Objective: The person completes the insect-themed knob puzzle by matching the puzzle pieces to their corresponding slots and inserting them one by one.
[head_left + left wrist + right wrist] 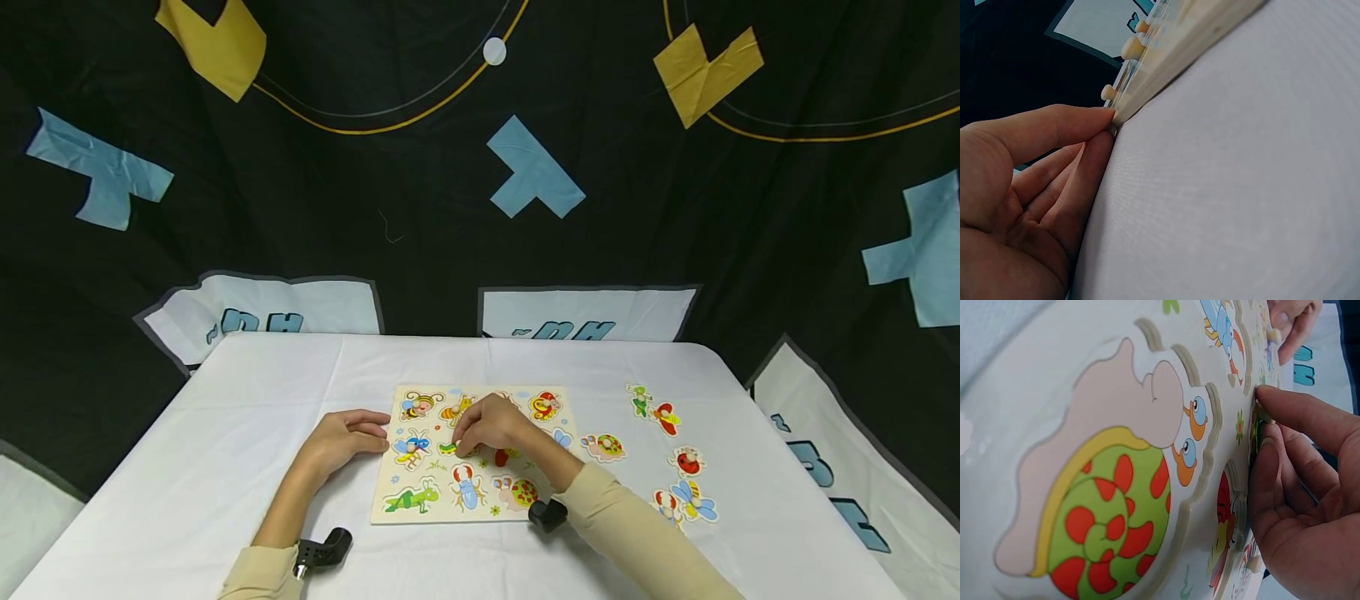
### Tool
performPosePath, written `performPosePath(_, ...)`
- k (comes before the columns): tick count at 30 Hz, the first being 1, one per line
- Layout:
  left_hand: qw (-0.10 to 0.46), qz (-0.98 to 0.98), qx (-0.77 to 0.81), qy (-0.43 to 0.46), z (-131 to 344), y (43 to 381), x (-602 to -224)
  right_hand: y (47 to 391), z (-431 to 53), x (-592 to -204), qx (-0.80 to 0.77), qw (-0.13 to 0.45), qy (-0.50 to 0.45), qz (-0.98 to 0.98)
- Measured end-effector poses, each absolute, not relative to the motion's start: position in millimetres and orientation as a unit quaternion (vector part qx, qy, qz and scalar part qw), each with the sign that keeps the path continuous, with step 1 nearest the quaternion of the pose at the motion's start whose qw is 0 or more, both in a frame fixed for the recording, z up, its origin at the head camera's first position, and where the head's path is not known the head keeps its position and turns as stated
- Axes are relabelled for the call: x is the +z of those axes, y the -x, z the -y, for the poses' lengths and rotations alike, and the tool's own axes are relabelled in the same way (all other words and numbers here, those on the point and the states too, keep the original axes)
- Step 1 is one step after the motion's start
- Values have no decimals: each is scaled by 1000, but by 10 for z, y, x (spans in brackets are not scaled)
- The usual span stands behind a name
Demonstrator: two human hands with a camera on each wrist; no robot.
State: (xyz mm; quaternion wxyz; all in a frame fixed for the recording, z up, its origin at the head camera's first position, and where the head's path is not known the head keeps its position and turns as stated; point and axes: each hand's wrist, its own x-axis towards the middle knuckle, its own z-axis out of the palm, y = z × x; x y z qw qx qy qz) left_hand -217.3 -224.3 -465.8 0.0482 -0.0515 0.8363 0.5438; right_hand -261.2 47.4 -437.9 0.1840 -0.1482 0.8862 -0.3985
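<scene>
A wooden peg puzzle board with colourful insect pictures lies on the white table. My right hand is over its middle, thumb and fingertips pinching a green caterpillar piece close to the board's surface. That hand hides part of the piece; a sliver of green shows between the fingertips in the right wrist view. At the board's left edge, my left hand rests on the table, its fairly straight fingers and thumb touching the edge. Near the right hand lies the snail recess with its printed picture.
Loose pieces lie right of the board: a snail, a green insect, a red-winged insect, a ladybug and a bee. A red-horned piece sits partly behind the right sleeve. A black curtain hangs behind the table.
</scene>
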Motion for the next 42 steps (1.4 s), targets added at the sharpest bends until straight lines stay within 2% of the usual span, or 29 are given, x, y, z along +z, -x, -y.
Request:
performPosePath(15, 46, -833, 549, 52, 2237, 2168, -4672, 2602, -490, -4385, -394, 178, 154, -888)
performPosePath(29, 46, -837, 544, 51, 2243, 2164, -4667, 2636, -561, -4391, -442, 207, 158, -858)
performPosePath(42, 45, -840, 539, 51, 2237, 2171, -4668, 2715, -850, -4299, -453, 204, 130, -858)
